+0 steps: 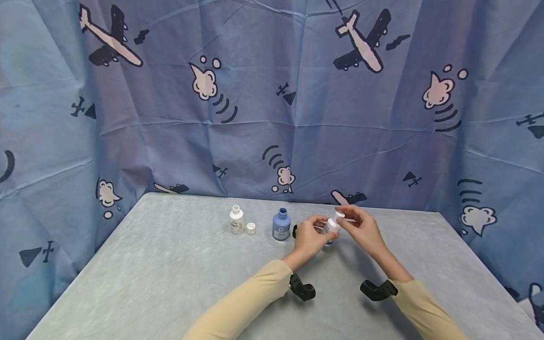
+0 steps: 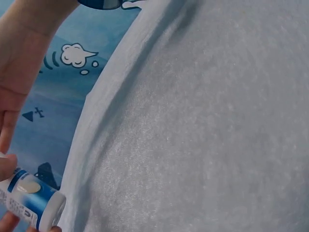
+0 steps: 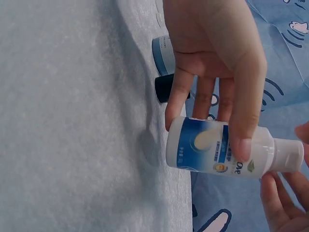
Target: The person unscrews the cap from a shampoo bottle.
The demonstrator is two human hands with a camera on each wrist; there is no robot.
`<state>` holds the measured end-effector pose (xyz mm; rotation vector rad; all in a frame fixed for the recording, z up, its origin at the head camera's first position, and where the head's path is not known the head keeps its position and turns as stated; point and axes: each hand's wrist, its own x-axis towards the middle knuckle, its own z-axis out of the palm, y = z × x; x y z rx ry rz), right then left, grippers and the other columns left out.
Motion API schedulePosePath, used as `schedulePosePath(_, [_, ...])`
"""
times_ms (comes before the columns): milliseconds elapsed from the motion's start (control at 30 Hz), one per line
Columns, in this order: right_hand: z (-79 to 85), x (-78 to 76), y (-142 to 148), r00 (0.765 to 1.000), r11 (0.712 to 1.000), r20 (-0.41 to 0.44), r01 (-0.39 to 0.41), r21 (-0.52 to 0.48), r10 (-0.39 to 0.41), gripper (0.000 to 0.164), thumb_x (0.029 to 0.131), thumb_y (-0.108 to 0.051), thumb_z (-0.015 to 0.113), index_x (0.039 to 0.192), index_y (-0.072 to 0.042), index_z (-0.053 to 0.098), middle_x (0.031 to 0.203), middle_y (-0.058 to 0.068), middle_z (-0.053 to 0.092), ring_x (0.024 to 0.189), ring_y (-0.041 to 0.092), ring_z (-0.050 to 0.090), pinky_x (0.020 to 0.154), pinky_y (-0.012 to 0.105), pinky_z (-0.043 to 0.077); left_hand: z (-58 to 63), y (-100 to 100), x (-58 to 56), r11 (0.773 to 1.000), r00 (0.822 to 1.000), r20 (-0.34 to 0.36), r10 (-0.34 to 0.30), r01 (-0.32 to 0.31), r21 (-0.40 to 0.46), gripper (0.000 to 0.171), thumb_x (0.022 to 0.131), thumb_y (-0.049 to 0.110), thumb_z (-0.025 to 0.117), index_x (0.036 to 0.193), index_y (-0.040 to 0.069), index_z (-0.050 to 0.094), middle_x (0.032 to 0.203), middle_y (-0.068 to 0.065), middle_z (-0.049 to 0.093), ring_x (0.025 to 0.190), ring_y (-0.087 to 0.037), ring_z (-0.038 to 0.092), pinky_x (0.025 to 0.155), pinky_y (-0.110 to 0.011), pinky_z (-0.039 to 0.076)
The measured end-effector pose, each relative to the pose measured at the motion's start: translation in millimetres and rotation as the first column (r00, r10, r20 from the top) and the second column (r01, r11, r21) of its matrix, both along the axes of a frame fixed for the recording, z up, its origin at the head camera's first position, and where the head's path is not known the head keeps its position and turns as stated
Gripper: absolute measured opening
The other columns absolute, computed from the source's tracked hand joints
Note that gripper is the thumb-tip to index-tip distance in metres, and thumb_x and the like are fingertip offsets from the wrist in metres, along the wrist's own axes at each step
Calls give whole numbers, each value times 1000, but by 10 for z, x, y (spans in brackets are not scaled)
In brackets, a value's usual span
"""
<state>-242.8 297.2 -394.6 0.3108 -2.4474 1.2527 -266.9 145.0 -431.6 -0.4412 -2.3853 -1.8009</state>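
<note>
My left hand point(image 1: 312, 234) grips a small white-and-blue Dove bottle point(image 3: 203, 145) round its body, thumb across the label. The bottle is tilted, its cap end leaning to the right in the head view. My right hand point(image 1: 363, 231) pinches the white cap point(image 3: 288, 154) at its top between thumb and fingers. The cap sits on the bottle's neck. In the left wrist view, the bottle's lower half point(image 2: 36, 198) shows and its cap is out of frame. Just left of my left hand stands a blue bottle point(image 1: 281, 225) without a cap; a black cap point(image 3: 165, 88) is beside it, partly hidden by that hand.
Farther left on the pale cloth-covered table point(image 1: 170, 274), a white bottle point(image 1: 236, 220) stands with its mouth uncovered. A white cap point(image 1: 251, 228) lies next to it. A blue curtain point(image 1: 255, 104) with airplane prints hangs behind the table's back edge.
</note>
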Motion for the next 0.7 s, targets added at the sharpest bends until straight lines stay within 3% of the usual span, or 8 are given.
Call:
schedulePosePath(100, [15,-3,-31,998,998,21,60,-4,-60,36,91,-22,67,120,-2,60,120,18,63,98,4,61,76,7,47,1,8,3,999,999,-28,34,-35,-29,39,69,24,85,105,14,71,90,-2,74,77,-9,65,66,-15,48])
schedulePosePath(233, [32,4,-79,980,983,73,185,6,-185,42,86,-33,71,117,-6,62,113,15,64,94,22,63,69,20,52,1,21,7,997,997,-61,52,-55,-57,37,70,25,84,104,16,72,90,-1,74,79,-8,64,67,-15,47])
schedulePosePath(333, [42,4,-95,961,966,99,257,28,-258,43,83,-37,73,112,-6,64,104,13,64,86,20,62,64,28,50,1,31,11,996,995,-84,56,-62,-61,35,69,24,84,102,17,72,89,-1,74,80,-7,65,68,-14,47])
schedulePosePath(433, [50,-2,-87,950,956,105,292,41,-295,41,81,-37,75,107,-6,66,99,13,66,79,13,60,61,26,49,-8,39,14,997,993,-104,51,-57,-58,35,69,23,84,101,17,73,88,-1,73,79,-8,64,68,-14,46])
schedulePosePath(700, [42,-2,-26,963,970,116,236,62,-242,37,85,-26,73,114,-5,66,107,18,68,81,7,60,66,15,49,-39,51,20,998,995,-99,29,-34,-45,36,70,24,85,103,17,73,90,-2,71,81,-13,65,70,-15,46])
